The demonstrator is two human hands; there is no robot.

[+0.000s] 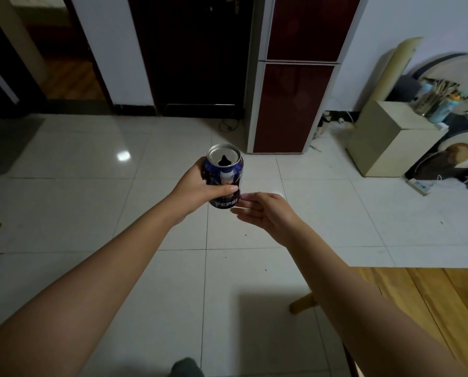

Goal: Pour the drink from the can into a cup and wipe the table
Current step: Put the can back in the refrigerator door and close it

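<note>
The left hand [197,186] grips the opened Pepsi can [224,175] upright over the floor tiles [91,213], the right hand [262,210] waits open just beside it — no cup shows, so pouring seems not begun — next, find one near the wooden tabletop [431,295].

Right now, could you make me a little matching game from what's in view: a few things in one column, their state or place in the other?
Things:
1. can
2. left hand
3. right hand
4. wooden table

States or places:
A. open, beside the can
B. lower right corner
C. upright, top opened
D. gripping the can

Pairs: 1-C, 2-D, 3-A, 4-B
</note>
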